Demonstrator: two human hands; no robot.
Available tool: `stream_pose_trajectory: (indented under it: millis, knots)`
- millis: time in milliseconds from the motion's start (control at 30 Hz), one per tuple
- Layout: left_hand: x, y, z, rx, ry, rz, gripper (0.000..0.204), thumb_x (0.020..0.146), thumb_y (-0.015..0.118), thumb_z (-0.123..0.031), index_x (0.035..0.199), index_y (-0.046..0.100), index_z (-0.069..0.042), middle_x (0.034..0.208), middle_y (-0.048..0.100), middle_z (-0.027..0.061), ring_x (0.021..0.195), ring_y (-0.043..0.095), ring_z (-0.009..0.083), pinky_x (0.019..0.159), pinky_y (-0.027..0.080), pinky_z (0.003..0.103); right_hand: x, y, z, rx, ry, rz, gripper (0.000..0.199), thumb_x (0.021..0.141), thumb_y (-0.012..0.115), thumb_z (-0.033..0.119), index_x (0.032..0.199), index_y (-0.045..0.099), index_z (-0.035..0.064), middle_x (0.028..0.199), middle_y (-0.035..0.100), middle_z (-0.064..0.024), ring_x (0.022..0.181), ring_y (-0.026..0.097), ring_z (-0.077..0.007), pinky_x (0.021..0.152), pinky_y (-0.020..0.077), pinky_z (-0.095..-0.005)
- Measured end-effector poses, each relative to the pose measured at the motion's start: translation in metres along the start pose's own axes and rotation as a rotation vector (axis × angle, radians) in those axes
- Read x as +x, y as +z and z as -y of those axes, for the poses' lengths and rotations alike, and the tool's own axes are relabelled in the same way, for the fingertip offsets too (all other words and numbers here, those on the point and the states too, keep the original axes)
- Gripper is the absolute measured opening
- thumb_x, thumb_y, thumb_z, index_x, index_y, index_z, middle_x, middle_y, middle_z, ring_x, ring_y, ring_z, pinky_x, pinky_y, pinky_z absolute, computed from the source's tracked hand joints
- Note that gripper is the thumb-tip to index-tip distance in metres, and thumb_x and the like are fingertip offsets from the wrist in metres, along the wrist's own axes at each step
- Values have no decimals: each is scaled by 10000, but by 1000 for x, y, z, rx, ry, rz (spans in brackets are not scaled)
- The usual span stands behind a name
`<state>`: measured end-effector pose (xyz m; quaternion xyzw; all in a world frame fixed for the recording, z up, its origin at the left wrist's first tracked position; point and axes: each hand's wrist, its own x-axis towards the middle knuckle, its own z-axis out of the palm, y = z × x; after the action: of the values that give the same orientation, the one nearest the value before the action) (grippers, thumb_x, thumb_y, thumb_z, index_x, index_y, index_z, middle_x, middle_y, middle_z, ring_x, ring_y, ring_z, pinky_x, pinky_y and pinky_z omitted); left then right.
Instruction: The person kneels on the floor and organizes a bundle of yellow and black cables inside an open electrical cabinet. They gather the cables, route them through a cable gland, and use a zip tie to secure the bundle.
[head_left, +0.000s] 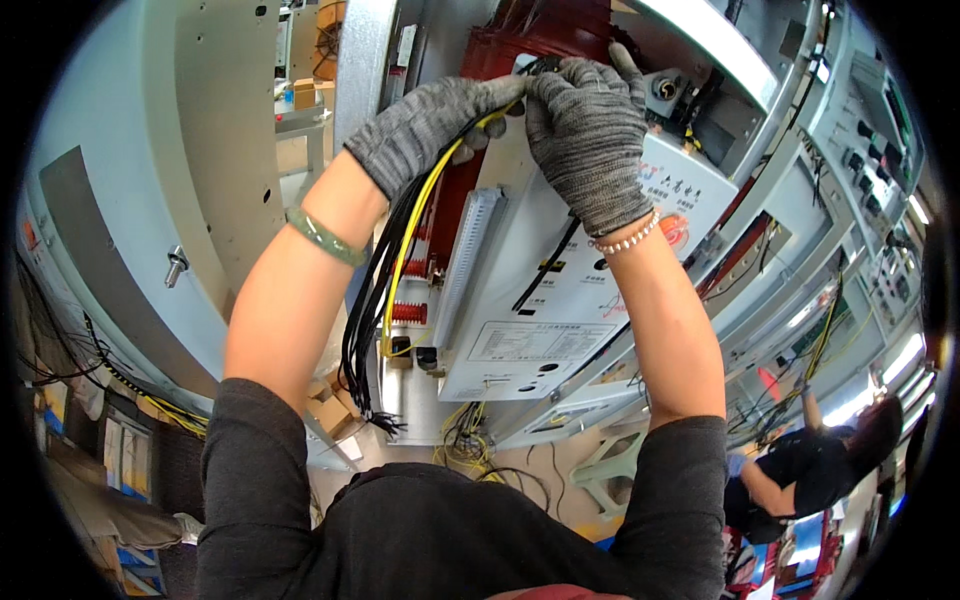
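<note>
My left hand (435, 125), in a grey knitted glove, is closed around a bundle of black wires (372, 310) and yellow wires (405, 250). The bundle hangs down past the cabinet's open side, its black ends loose at the bottom. My right hand (590, 140), gloved alike, is curled on the bundle's upper end, close against my left fingertips. Its grip is partly hidden by the back of the glove. Both hands are at the top of a light grey printed front panel (530, 325), near dark red insulated parts (500, 60) inside the cabinet.
A slotted wiring duct (468, 265) runs beside the panel, with red ribbed insulators (408, 313) left of it. A large grey door (225, 160) stands at left. More wires (462, 440) and a pale green stool (608, 470) are below. Another person (800, 480) works at right.
</note>
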<state>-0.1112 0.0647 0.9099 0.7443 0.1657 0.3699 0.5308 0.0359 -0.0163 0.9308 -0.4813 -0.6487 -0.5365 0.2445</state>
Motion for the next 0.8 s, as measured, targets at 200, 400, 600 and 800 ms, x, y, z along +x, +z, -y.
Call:
stream_pose_trajectory:
  millis: [200,400,600,800]
  knots:
    - [37,-11,5,127,6,-64,314,873,538,-435,863,630,-135,558,452,-42,450,391,77,417,330,220,0,0,11,-226,-38,-90,161,744,599,205,884,656,149,964,623,-92,994,562,-239,1040,240,-469]
    - [61,-21,1,1711,406,-244,331,883,536,-376,1084,604,-122,710,623,55,619,622,179,569,521,318,-16,-12,32,-95,-12,-166,198,750,611,189,932,649,118,941,627,-113,958,581,-261,971,362,-428]
    - [40,0,5,878,166,-316,379,865,538,-405,1020,620,-69,757,629,113,670,619,216,606,502,349,-78,6,95,895,517,137,425,842,566,209,1189,460,-14,1051,588,-181,963,584,-253,835,466,-351]
    - [25,15,-6,762,167,-317,415,847,574,-424,894,639,-17,653,607,73,617,596,168,601,498,327,-49,50,117,1546,706,28,417,840,565,147,1216,451,8,1101,565,-122,994,541,-192,860,429,-281]
